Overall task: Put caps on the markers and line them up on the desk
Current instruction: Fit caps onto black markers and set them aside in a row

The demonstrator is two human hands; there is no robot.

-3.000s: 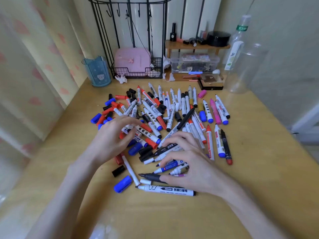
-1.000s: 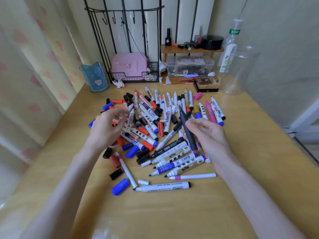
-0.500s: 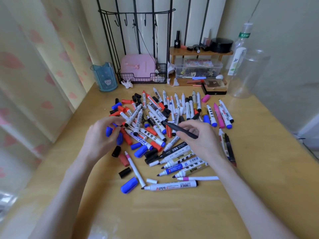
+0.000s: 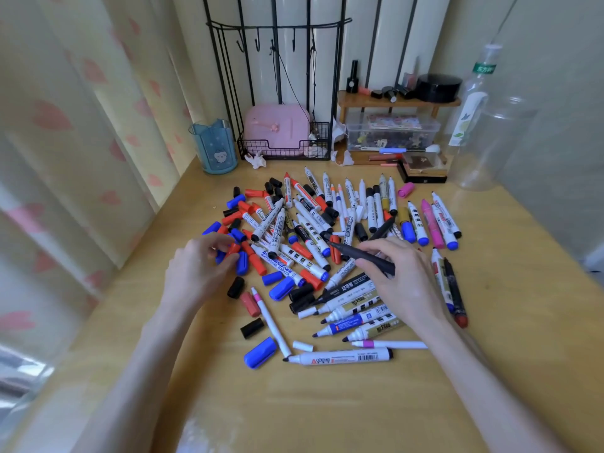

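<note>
Markers (image 4: 277,261) lie heaped, many uncapped, in the middle of the desk (image 4: 327,413). Your left hand (image 4: 199,268) curls its fingers into the red and blue caps (image 4: 242,263) at the heap's left edge; whether it grips one, I cannot tell. Your right hand (image 4: 403,277), apart from it, pinches a black marker (image 4: 361,254), tip pointing left.

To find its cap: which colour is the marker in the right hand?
The marker is black; head view.
</note>
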